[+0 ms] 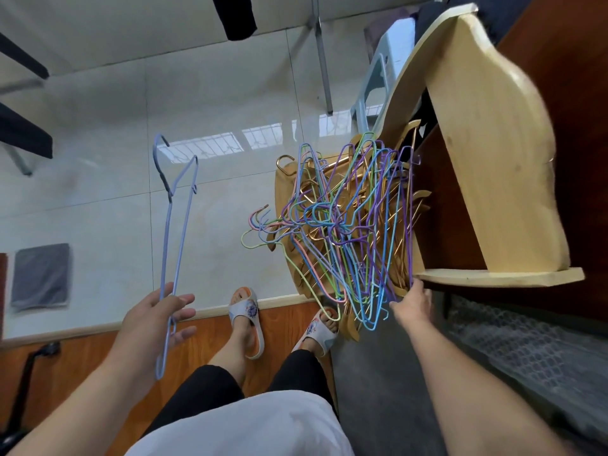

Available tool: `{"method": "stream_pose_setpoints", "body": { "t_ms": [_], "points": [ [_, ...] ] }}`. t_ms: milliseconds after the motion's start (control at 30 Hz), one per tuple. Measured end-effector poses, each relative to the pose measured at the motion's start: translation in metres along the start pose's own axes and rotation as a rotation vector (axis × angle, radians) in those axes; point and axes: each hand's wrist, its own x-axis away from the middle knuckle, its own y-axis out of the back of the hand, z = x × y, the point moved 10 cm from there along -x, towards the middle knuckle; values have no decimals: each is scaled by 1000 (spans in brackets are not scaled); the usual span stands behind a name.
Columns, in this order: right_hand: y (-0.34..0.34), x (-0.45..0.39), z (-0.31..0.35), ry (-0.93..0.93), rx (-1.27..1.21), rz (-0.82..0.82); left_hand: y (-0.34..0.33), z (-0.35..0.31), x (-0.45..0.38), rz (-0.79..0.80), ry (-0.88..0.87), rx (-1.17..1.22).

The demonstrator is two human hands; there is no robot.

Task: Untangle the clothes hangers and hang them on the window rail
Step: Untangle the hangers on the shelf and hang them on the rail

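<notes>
**Head view: one blue hanger free, the tangle on the wooden chair**

Head camera looks down past my white shirt and black shorts to my feet in patterned slippers (247, 319) on the floor. My left hand (154, 319) is out in front of me, its grip grasping a single light-blue wire hanger (177, 225): the fingers curl round the lower wires, and the hanger stands tilted upward from the hand, with its hook at the top, clear of everything else.

To my right, the tangled pile of hangers (345, 222) rests on the seat of a pale wooden chair (487, 166). Purple, blue, green, pink and gold-coloured hangers are knotted together there, with several hooks sticking out to the left and some loops hanging over the seat's near edge. My right hand (413, 302) reaches to the bottom of that pile, just beside the chair's front board; its fingers are in among the purple and blue wires, but I cannot tell whether the grip is clenched on one or only touching.

A grey cloth (41, 274) lies on the pale tiled floor (214, 103), well to the left.
</notes>
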Motion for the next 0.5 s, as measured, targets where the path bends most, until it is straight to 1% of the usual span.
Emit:
{"method": "stream_pose_setpoints", "body": {
  "t_ms": [100,267,500],
  "points": [
    [-5,-4,0,16,30,-8,1,9,1,-5,13,16],
    [-6,-12,-8,-15,58,-33,1,19,4,9,21,1],
    [1,-19,-18,-59,-91,-33,-4,20,5,2,23,-27]
  ]
}}
